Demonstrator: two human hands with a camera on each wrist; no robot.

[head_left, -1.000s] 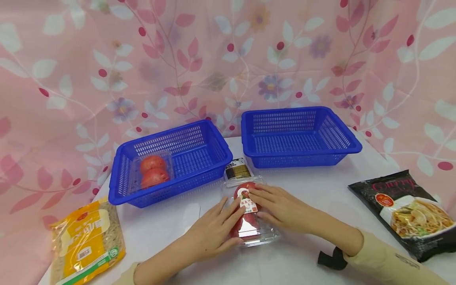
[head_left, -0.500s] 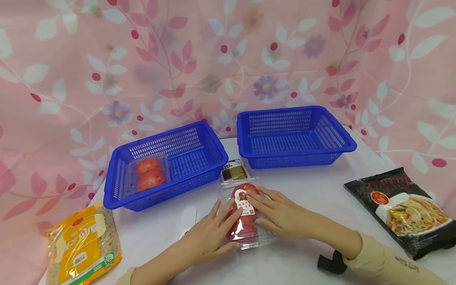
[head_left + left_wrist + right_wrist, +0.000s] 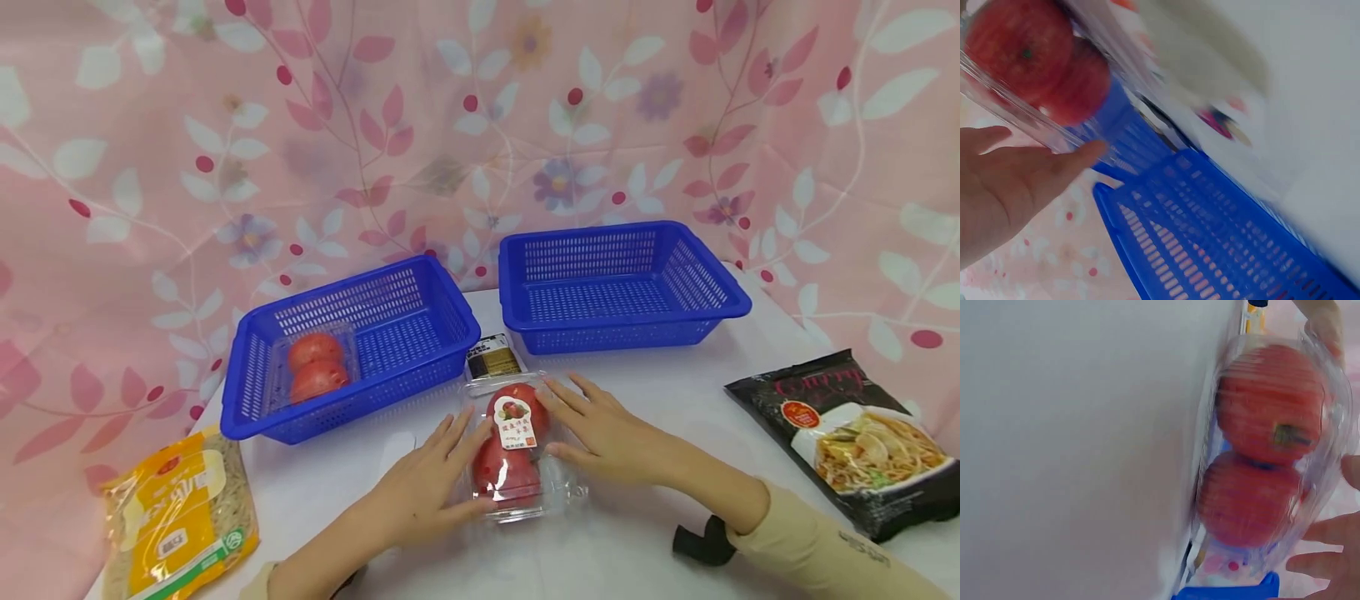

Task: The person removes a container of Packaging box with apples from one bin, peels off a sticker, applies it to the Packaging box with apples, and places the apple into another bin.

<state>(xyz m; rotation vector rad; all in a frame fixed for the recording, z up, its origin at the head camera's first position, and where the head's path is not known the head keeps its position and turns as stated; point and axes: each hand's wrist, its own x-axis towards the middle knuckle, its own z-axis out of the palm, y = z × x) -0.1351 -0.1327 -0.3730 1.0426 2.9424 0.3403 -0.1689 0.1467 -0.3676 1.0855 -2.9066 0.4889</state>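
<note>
Fruit pack: flat on the desk, between both hands
Left hand: fingers spread, grasping nothing, at its left edge
Right hand: likewise loose at the right; contact unclear
Good handling: grip low, evenly, sparing the thin plastic
Blue baskets: beyond

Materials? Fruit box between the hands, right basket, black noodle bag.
Fruit box: probably thin clear plastic, glossy; red fruit shows through and edges glint.
Right basket: likely moulded blue plastic, smooth, slight sheen; even colour, regular slots.
Black noodle bag: looks like printed plastic film, shiny, crinkled; any foil lining is hidden.
</note>
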